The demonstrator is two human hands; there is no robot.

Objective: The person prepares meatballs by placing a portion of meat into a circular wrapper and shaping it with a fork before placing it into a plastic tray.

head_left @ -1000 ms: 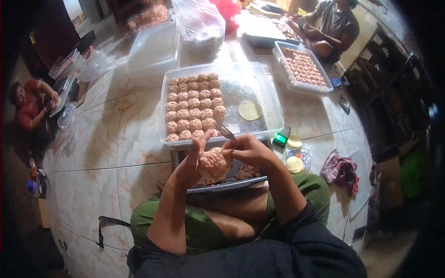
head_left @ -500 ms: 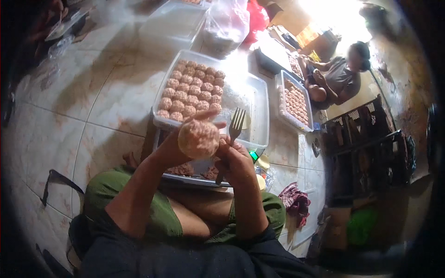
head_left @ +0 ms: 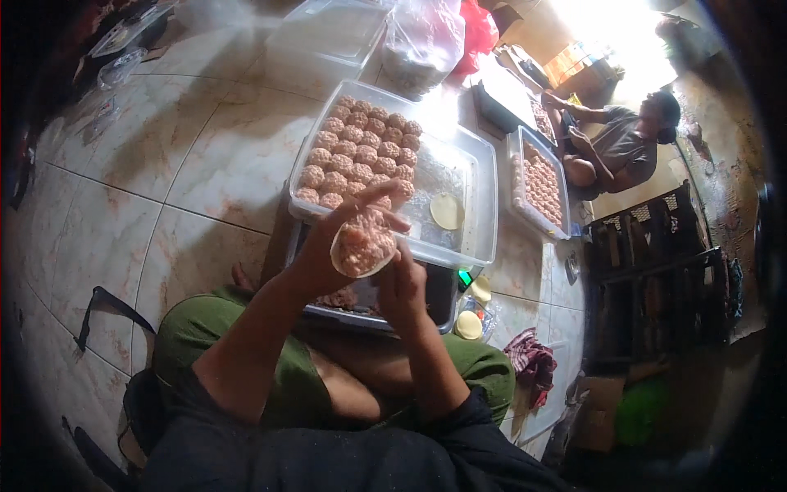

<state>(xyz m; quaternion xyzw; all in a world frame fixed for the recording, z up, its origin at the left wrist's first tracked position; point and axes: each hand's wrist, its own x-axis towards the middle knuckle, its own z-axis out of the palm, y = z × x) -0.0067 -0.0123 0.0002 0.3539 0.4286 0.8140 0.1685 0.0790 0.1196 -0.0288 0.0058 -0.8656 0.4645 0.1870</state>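
Tiled floor, centre frame: seated cross-legged, a person cups a meat-filled dumpling wrapper [head_left: 361, 246] in the left hand [head_left: 332, 242], the right hand [head_left: 402, 283] curled beside it. Behind, a clear tray [head_left: 484, 221] is about half filled with finished dumplings [head_left: 357, 152]; spare wrappers [head_left: 469, 325] remain.

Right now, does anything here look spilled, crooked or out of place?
Nothing stands out. The dumplings sit in tidy rows in the clear tray. One loose wrapper lies in its bare part. The left hand cups a filled wrapper.
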